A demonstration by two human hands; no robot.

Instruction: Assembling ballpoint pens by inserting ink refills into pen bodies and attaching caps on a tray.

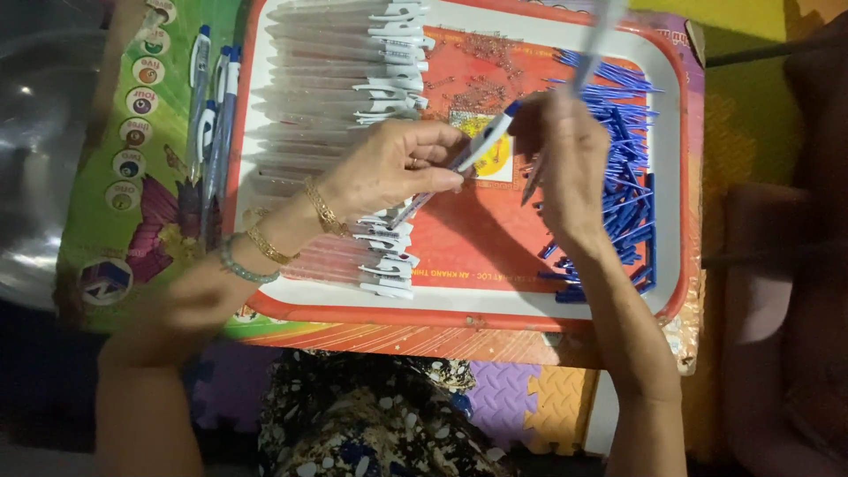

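Your left hand [389,168] pinches a clear pen [459,163] with a white clip over the red tray [459,309], and your right hand [565,155] is closed around a second pen barrel [594,44]. A few finished pens [212,106] lie beyond your left wrist; rows of smooth clear barrels [327,88] under it and thin blue refills [627,168] beside your right hand suggest most assembly remains.

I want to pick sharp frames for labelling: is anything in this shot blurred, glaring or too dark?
Head view: the right hand and the pale barrel above it smear with motion; the left hand and its pen read fairly sharp; the metal bowl shows glare; the lower edge falls into dim shadow.
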